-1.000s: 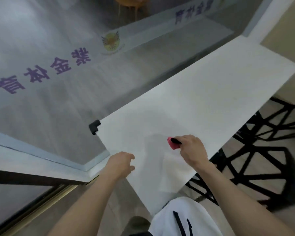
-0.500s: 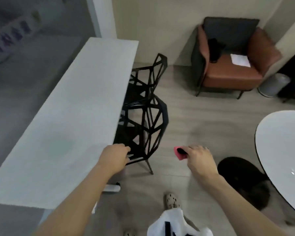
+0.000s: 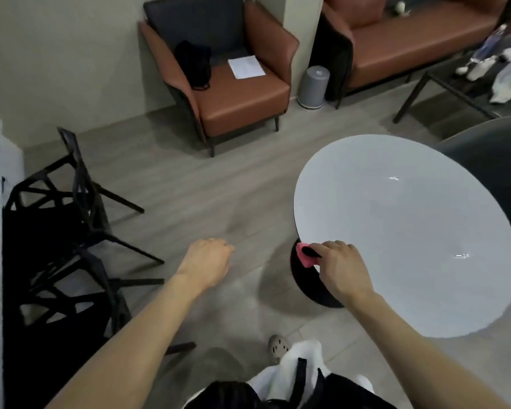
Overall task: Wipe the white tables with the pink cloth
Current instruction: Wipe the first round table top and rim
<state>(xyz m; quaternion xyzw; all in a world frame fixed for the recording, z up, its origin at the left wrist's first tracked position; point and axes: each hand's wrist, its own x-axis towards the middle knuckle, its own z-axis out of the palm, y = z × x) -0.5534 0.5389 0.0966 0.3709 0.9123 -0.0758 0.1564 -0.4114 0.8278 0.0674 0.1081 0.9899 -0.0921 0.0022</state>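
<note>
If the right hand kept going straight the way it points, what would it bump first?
Probably nothing soon. The right hand, gripping the pink cloth, is at the rim of the round white table, pointing off it over floor. The brown armchair lies farther that way; depth unclear.

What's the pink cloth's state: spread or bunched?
Bunched: the right hand grips the pink cloth as a small wad by the round table.

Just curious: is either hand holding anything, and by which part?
The right hand grips the pink cloth by one end; the left hand holds nothing.
</note>
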